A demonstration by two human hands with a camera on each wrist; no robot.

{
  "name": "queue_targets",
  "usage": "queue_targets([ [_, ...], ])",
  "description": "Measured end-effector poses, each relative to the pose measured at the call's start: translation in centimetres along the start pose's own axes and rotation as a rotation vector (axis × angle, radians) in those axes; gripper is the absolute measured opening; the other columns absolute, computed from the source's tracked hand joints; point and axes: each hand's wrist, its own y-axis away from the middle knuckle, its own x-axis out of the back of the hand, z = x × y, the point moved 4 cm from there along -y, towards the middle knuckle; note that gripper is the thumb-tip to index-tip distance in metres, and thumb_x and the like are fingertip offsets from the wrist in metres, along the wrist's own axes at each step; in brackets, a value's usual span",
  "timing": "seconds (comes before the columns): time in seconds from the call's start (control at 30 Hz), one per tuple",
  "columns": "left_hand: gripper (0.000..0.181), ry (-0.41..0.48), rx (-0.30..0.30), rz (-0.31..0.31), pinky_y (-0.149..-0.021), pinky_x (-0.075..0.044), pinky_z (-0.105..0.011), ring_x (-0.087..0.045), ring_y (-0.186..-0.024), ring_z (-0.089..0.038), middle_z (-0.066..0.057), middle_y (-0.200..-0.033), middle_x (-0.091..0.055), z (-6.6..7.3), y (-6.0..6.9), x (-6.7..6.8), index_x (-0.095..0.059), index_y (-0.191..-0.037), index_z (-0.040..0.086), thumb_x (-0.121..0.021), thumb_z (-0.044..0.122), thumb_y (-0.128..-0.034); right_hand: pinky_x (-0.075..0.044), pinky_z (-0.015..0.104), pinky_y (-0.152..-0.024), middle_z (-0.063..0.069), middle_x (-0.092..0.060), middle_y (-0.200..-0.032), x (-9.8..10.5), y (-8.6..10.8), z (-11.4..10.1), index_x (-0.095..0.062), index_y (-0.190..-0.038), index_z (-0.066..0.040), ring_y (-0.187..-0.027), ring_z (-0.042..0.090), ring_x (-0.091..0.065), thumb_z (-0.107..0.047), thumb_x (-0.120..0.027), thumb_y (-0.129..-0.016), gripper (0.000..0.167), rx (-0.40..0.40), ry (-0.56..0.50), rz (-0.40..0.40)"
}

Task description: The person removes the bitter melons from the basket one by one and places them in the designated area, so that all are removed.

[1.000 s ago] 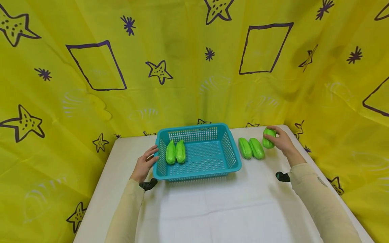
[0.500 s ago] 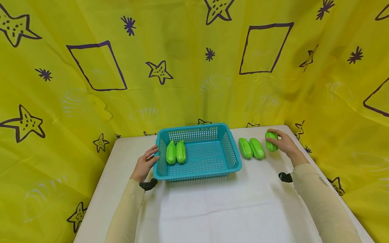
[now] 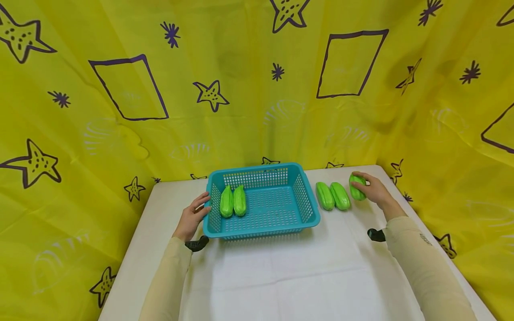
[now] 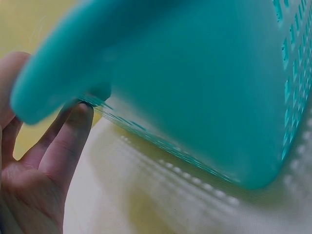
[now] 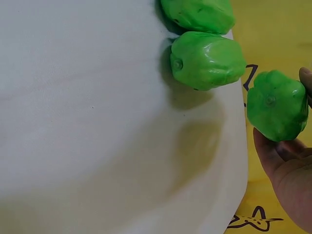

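So my two hands are well apart here, one at each end of the line-up. My right hand (image 3: pixel 376 189) has a green veg (image 5: pixel 273 107) pinched between thumb and fingers, out near the table's far right corner. The right wrist view puts that veg against the yellow cloth (image 3: pixel 249 133) with its shadow sitting apart on the white table (image 3: pixel 273 276), so it looks lifted off the surface.

My left hand (image 3: pixel 192 220) is just resting fingers on the left end of the blue-green basket (image 3: pixel 262 230), loosely spread, not really clamped on it. In the left wrist view a fingertip is up against the basket just under the rim, which hides some of my fingers.

Inside the basket there's a pair of the same veg, one (image 3: pixel 226 202) and another (image 3: pixel 239 200), lying side by side towards the left end. Two more, one (image 3: pixel 325 196) plus its neighbour (image 3: pixel 340 196), lie close together on the table, between the basket's right end and the one I'm holding.
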Motion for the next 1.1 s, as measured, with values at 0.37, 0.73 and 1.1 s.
queue_targets([
  [0.37, 0.048, -0.005, 0.002, -0.001, -0.111, -0.034, -0.049, -0.025, -0.144, -0.039, -0.003, -0.159, -0.028, 0.1, 0.1, -0.1, -0.045, -0.144, -0.001, -0.057, 0.009, -0.0988, -0.022, 0.070, -0.107, 0.034, -0.020, -0.153, -0.3, 0.3, 0.6, -0.034, -0.150, -0.002, -0.138, 0.055, -0.017, -0.036, -0.050, -0.103, 0.061, 0.017, 0.049, 0.025],
  [0.73, 0.048, -0.002, -0.007, -0.002, -0.110, -0.034, -0.048, -0.023, -0.144, -0.039, -0.004, -0.159, -0.028, 0.0, 0.0, 0.0, -0.044, -0.144, -0.002, -0.058, 0.009, -0.0988, -0.020, 0.070, -0.107, 0.035, -0.022, -0.152, -0.6, 0.3, 1.0, -0.036, -0.149, 0.000, -0.138, 0.056, -0.016, -0.033, -0.051, -0.103, 0.059, 0.018, 0.064, 0.012],
  [1.1, 0.049, -0.009, 0.010, 0.002, -0.110, -0.034, -0.049, -0.023, -0.144, -0.040, -0.002, -0.159, -0.028, 0.0, 0.1, -0.1, -0.044, -0.145, 0.000, -0.058, 0.011, -0.0991, -0.018, 0.070, -0.108, 0.034, -0.021, -0.153, -0.7, 0.1, 1.6, -0.035, -0.149, 0.000, -0.139, 0.055, -0.015, -0.033, -0.052, -0.102, 0.060, 0.024, 0.054, 0.021],
])
